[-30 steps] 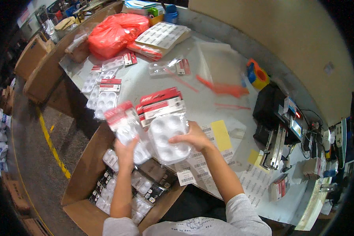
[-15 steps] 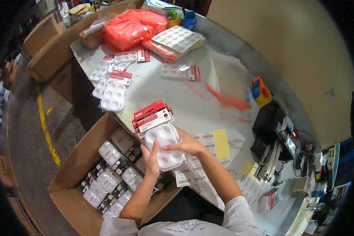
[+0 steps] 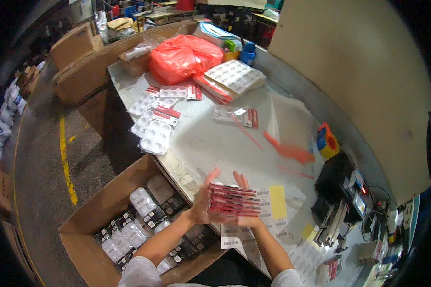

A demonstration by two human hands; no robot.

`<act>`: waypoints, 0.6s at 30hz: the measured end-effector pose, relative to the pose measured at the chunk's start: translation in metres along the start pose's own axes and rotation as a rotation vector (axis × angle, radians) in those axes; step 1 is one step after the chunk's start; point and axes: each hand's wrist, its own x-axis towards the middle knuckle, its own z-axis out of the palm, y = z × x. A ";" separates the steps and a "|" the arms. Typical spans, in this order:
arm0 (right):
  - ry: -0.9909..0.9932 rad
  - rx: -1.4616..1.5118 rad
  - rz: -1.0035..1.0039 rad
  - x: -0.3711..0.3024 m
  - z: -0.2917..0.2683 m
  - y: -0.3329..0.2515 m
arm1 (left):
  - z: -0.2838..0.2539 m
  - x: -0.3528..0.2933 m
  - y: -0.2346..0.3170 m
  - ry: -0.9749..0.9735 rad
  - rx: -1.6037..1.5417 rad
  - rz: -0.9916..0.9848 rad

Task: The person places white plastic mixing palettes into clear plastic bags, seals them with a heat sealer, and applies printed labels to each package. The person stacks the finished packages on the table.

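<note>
Between my two hands is a stack of packaged white plastic paint palettes [image 3: 233, 200], turned so that the red edges of the header cards face me. My left hand [image 3: 202, 203] closes on its left side, fingers pointing away and slightly blurred. My right hand [image 3: 246, 221] supports the near and right side; some of its fingers show beyond the stack. Just under the hands, on the table, lies a sheet of barcode labels [image 3: 232, 241]. More packaged palettes [image 3: 156, 137] with red cards lie at the table's left edge.
An open cardboard box [image 3: 93, 203] at the lower left holds white packs with black cards [image 3: 142, 201]. Beyond are a red plastic bag [image 3: 182, 57] and label sheets [image 3: 234, 75]. Clear plastic bags [image 3: 289, 119], a tape dispenser [image 3: 327, 142] and a black label printer [image 3: 333, 179] stand right.
The palette stack has tipped from lying face up to edge-on, and both hands have moved right with it and changed their grip. The whole view has shifted.
</note>
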 end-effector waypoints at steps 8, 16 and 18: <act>0.397 0.090 0.343 -0.019 0.010 0.027 | -0.123 0.067 -0.028 -0.109 0.644 -0.183; 0.763 0.134 0.660 -0.012 0.016 0.037 | -0.166 0.105 -0.069 0.102 1.206 -1.161; 0.774 0.163 0.754 -0.014 0.016 0.038 | -0.157 0.104 -0.067 0.030 1.144 -1.114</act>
